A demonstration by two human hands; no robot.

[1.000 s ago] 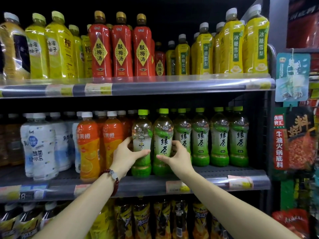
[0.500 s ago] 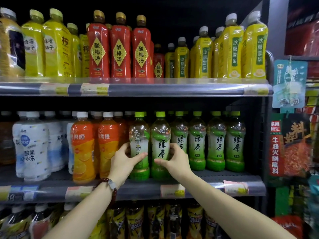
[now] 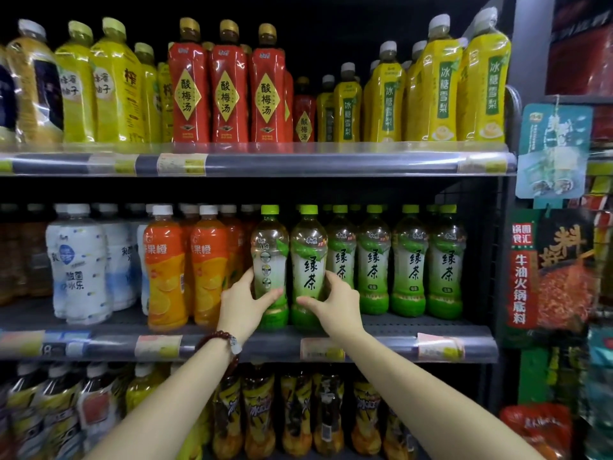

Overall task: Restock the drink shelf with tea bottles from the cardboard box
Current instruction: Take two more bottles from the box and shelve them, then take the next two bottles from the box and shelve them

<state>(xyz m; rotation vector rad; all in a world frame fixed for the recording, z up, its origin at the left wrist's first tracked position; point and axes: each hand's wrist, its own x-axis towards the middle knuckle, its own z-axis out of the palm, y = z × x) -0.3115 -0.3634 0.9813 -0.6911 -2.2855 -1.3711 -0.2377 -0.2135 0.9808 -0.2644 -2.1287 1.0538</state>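
Note:
Two green tea bottles stand upright at the front of the middle shelf (image 3: 381,341). My left hand (image 3: 243,302) is wrapped around the lower half of the left green tea bottle (image 3: 269,257), whose label faces sideways. My right hand (image 3: 335,302) grips the right green tea bottle (image 3: 308,257), label facing me. Both bottles rest on the shelf and touch each other. More green tea bottles (image 3: 409,260) line up to the right. The cardboard box is out of view.
Orange juice bottles (image 3: 164,270) stand directly left of my left hand, white bottles (image 3: 79,263) further left. Yellow and red bottles fill the top shelf (image 3: 298,162). Dark bottles sit on the shelf below. Hanging snack packs (image 3: 550,270) flank the right side.
Both hands have stayed on the same two bottles, shifting slightly down their bodies. The bottles remain upright at the shelf front; the camera has moved a little.

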